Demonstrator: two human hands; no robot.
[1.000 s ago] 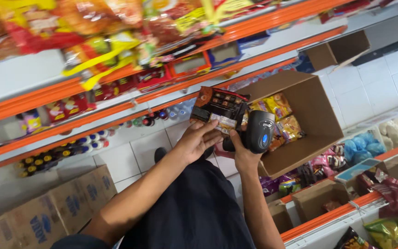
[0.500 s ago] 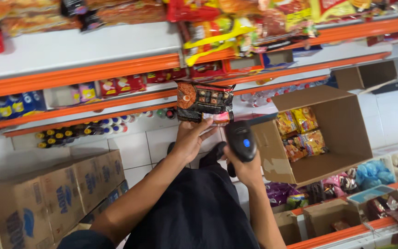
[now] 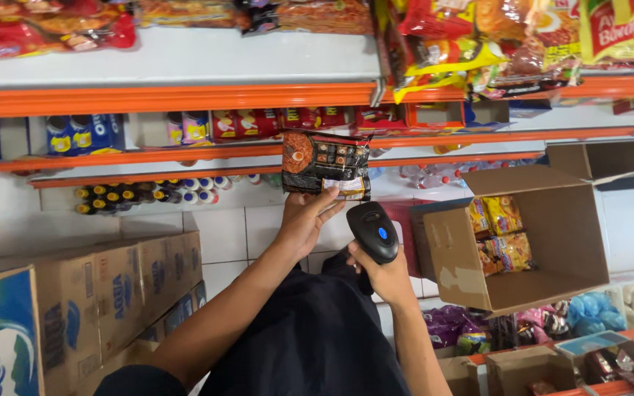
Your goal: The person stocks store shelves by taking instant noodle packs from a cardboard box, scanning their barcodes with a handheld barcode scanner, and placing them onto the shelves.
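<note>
One dark noodle packet (image 3: pixel 326 164), one black handheld scanner (image 3: pixel 373 232), one open cardboard box (image 3: pixel 522 242) holding several yellow packets (image 3: pixel 502 233). Left hand (image 3: pixel 304 217) pinches packet's lower edge, thumb in front, packet raised before orange-edged shelves (image 3: pixel 185 97). Right hand (image 3: pixel 384 273) wraps closed round scanner grip, just below packet, apart from it. Stacked cartons (image 3: pixel 104 293) at left, white tiled wall behind

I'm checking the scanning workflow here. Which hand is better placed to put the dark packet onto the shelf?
Probably the left. The left hand already grips the dark noodle packet, raised close to the orange shelves. The right hand is lower and occupied with the black handheld scanner.
</note>
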